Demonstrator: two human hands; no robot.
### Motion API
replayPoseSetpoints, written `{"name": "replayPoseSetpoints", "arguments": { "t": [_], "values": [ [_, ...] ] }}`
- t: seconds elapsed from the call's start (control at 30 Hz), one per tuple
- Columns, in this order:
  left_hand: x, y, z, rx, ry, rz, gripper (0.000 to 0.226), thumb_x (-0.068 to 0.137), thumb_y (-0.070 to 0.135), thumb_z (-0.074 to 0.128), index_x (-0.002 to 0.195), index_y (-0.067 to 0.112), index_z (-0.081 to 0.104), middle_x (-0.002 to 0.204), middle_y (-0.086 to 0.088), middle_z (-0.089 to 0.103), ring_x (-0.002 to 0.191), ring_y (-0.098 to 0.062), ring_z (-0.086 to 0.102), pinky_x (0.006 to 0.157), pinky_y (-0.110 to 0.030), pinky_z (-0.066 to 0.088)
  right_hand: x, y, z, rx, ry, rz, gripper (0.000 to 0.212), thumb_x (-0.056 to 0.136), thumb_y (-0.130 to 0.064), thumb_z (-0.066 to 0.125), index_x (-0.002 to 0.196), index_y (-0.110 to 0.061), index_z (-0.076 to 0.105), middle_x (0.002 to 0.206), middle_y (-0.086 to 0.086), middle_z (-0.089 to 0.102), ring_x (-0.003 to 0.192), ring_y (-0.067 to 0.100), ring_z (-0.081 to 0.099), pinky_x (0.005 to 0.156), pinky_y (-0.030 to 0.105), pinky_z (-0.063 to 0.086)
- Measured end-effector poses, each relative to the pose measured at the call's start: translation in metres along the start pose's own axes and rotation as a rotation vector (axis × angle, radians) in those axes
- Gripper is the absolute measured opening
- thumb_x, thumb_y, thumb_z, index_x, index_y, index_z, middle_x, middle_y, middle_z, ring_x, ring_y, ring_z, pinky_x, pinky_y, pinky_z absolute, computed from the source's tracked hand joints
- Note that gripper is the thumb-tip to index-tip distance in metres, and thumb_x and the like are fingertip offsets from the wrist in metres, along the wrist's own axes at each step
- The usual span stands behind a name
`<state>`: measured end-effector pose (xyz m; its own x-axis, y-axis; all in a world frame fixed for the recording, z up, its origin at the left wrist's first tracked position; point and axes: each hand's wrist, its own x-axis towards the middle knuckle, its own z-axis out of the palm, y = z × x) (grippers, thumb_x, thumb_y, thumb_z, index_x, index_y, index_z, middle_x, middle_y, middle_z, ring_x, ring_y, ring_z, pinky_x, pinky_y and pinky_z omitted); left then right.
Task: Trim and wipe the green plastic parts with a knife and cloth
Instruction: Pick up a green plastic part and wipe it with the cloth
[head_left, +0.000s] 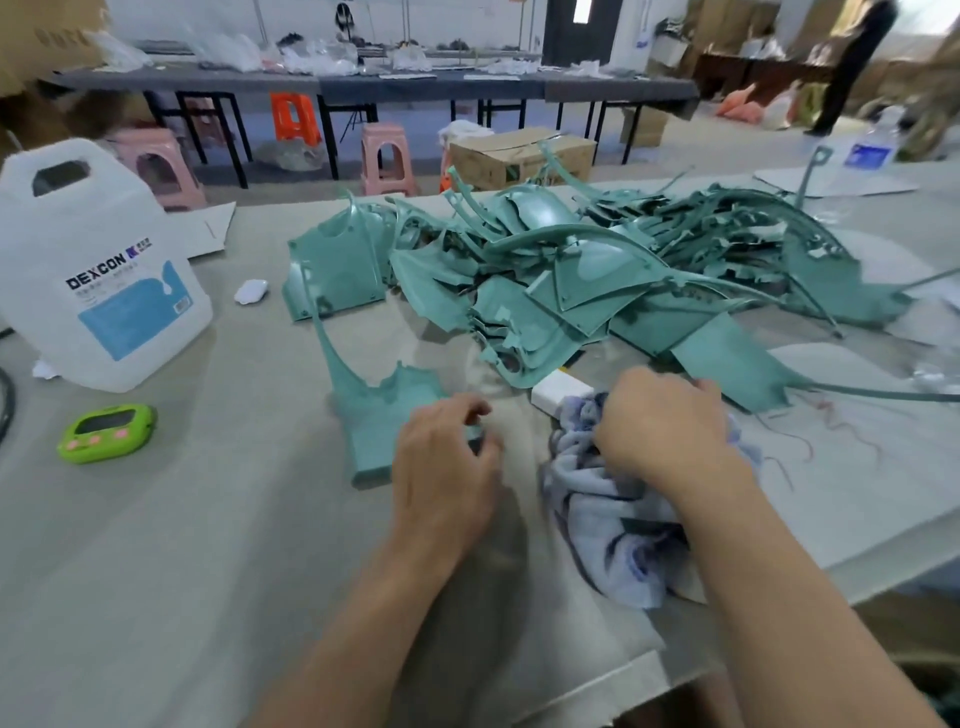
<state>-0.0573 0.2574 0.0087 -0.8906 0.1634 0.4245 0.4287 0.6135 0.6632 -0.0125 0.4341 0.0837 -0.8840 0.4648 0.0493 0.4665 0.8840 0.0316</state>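
Pinching the green part (374, 415) by its edge on the table (156, 571), the left hand (447, 457) kept a light grip while the right hand (665, 421) clenched the cloth (613, 519), so wiping pressure could skid the part away.

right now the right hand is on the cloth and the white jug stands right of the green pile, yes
No: in the head view the white jug stands left of the green pile. The right hand is on the cloth.
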Motion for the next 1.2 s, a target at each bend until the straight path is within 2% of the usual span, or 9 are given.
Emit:
{"name": "replayPoseSetpoints", "arguments": {
  "t": [0.17, 0.23, 0.37, 0.47, 0.67, 0.77, 0.93, 1.03, 1.2],
  "values": [
    [0.022, -0.041, -0.007, 0.349, -0.207, -0.034, 0.052, 0.095, 0.051, 0.053, 0.14, 0.024, 0.053, 0.146, 0.002, 0.053, 0.135, -0.019, 0.044, 0.112, -0.036, 0.035, 0.001, -0.021, -0.001, 0.112, -0.205, -0.373, 0.038, 0.095, -0.053, 0.055, 0.1, -0.018, 0.068, 0.096, 0.004, 0.064, 0.087, 0.025, 0.06, 0.068, 0.033, 0.041],
    [0.024, -0.043, 0.0, 0.396, -0.295, -0.003, 0.063, 0.094, 0.061, 0.051, 0.148, 0.029, 0.045, 0.155, 0.004, 0.045, 0.142, -0.018, 0.04, 0.114, -0.036, 0.033, -0.007, -0.015, 0.005, 0.462, -0.199, -0.35, 0.031, 0.092, -0.051, 0.061, 0.098, -0.023, 0.072, 0.088, -0.003, 0.068, 0.082, 0.017, 0.063, 0.069, 0.036, 0.049],
    [0.028, -0.027, 0.008, 0.478, -0.232, 0.11, 0.04, 0.091, 0.055, 0.063, 0.124, 0.032, 0.063, 0.116, 0.002, 0.071, 0.098, -0.027, 0.065, 0.075, -0.035, 0.046, 0.012, 0.032, 0.011, 0.747, 0.179, -0.071, 0.015, 0.089, -0.035, 0.063, 0.093, -0.028, 0.075, 0.092, -0.011, 0.075, 0.088, 0.013, 0.066, 0.078, 0.03, 0.051],
    [0.02, -0.011, 0.017, 0.455, -0.117, 0.328, 0.008, 0.094, 0.027, 0.066, 0.096, 0.025, 0.074, 0.087, 0.001, 0.076, 0.07, -0.027, 0.065, 0.06, -0.031, 0.043, 0.025, 0.037, 0.023, 0.416, -0.023, -0.146, 0.024, 0.098, -0.035, 0.051, 0.111, -0.023, 0.067, 0.11, 0.006, 0.073, 0.1, 0.032, 0.065, 0.087, 0.039, 0.051],
    [0.042, -0.042, -0.002, 0.176, 0.322, -0.154, 0.057, 0.081, 0.029, 0.079, 0.132, 0.015, 0.058, 0.125, -0.013, 0.063, 0.114, -0.035, 0.055, 0.099, -0.047, 0.044, 0.022, 0.024, 0.039, 0.196, 0.037, -0.322, 0.011, 0.096, -0.036, 0.041, 0.094, -0.026, 0.044, 0.093, 0.001, 0.064, 0.093, 0.03, 0.058, 0.078, 0.039, 0.028],
    [0.06, -0.056, 0.0, -0.014, 0.245, -0.492, 0.086, 0.079, 0.037, 0.082, 0.147, 0.011, 0.036, 0.14, -0.015, 0.054, 0.128, -0.038, 0.05, 0.105, -0.049, 0.04, 0.016, 0.024, 0.044, 0.263, 0.077, -0.327, 0.011, 0.094, -0.035, 0.042, 0.09, -0.026, 0.043, 0.092, 0.0, 0.06, 0.093, 0.028, 0.052, 0.079, 0.041, 0.025],
    [0.078, -0.063, 0.008, -0.345, 0.159, -0.516, 0.063, 0.081, 0.018, 0.084, 0.134, 0.026, 0.05, 0.105, -0.001, 0.068, 0.096, -0.025, 0.067, 0.076, -0.035, 0.051, 0.018, 0.024, 0.043, 0.275, 0.022, -0.282, 0.016, 0.096, -0.039, 0.041, 0.093, -0.024, 0.049, 0.097, 0.001, 0.065, 0.096, 0.028, 0.054, 0.083, 0.041, 0.034],
    [0.082, -0.074, -0.004, -0.643, 0.214, -0.561, 0.014, 0.091, 0.016, 0.071, 0.1, 0.026, 0.071, 0.099, -0.006, 0.073, 0.089, -0.025, 0.067, 0.084, -0.042, 0.058, 0.022, 0.027, 0.036, 0.551, -0.034, -0.118, 0.019, 0.097, -0.037, 0.05, 0.101, -0.023, 0.063, 0.101, 0.0, 0.071, 0.1, 0.027, 0.061, 0.085, 0.037, 0.046],
    [0.074, -0.057, -0.07, -0.815, 0.543, -0.437, 0.007, 0.077, 0.034, 0.07, 0.073, 0.03, 0.074, 0.075, 0.009, 0.067, 0.071, -0.014, 0.06, 0.065, -0.027, 0.051, -0.014, -0.015, 0.015, 0.841, 0.497, -0.3, 0.017, 0.094, -0.033, 0.061, 0.101, -0.023, 0.072, 0.096, -0.007, 0.071, 0.097, 0.016, 0.056, 0.088, 0.032, 0.045]
  ]
}}
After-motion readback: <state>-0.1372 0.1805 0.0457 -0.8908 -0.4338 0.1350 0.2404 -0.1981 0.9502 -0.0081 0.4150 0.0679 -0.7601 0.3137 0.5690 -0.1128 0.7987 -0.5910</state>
